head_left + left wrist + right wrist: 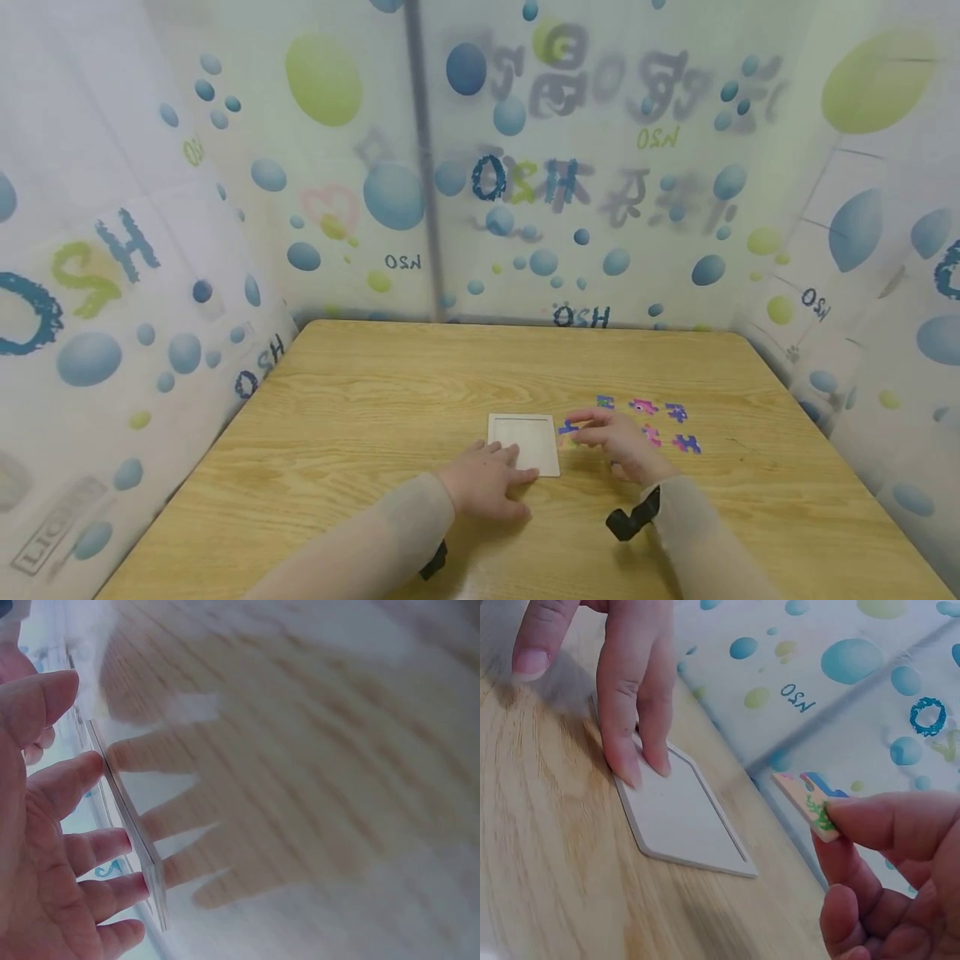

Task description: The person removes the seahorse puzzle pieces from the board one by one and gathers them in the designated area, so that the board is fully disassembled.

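Note:
A shallow white puzzle tray (536,446) lies on the wooden table, its recess bare. My left hand (486,481) rests on the tray's near left edge with fingers spread and fairly straight; in the left wrist view its fingertips (139,885) touch the tray's rim (154,877). Just right of the tray, my right hand (617,443) pinches a jigsaw piece (814,806) between thumb and finger. That piece is peach with a green plant and a blue edge. In the right wrist view it is held up, apart from the tray (682,817).
Beyond and right of my right hand lie several loose pieces: a blue-green one (605,402), a pink one (642,407), a purple one (677,412) and a purple-pink one (686,443). A patterned curtain (525,250) encloses the table (390,375) at the back and sides.

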{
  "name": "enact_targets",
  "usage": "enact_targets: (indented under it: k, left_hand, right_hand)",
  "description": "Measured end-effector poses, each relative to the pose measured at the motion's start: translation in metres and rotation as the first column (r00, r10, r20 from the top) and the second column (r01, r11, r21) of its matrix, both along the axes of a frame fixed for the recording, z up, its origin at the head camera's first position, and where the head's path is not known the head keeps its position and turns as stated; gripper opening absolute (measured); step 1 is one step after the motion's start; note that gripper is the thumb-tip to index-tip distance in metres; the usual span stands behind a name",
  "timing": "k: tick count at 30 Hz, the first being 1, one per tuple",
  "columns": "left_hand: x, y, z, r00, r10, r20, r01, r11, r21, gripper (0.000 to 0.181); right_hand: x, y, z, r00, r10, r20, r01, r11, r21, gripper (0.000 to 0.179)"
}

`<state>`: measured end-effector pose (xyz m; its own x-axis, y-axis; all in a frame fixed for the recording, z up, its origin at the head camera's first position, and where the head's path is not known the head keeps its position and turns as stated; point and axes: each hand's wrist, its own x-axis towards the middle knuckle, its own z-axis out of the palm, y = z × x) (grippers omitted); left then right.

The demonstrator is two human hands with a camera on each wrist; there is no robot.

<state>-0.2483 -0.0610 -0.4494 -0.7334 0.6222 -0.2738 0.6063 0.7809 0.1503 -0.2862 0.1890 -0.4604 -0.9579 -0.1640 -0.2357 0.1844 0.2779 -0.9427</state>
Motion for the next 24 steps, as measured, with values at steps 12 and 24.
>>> enact_targets:
  k: [12,24]
  left_hand:
    - [0.001,0.000,0.000,1.000,0.001,-0.001,-0.001,1.000,0.008,0.060]
    - [0.000,-0.001,-0.001,1.000,0.001,0.006,-0.001,1.000,0.005,0.059]
  right_hand:
    - [0.008,0.040,0.010,0.998,0.046,-0.041,-0.043,0.995,0.085,0.046]
    - [0.015,0.086,0.012,0.998,0.052,-0.037,-0.048,0.994,0.099,0.050]
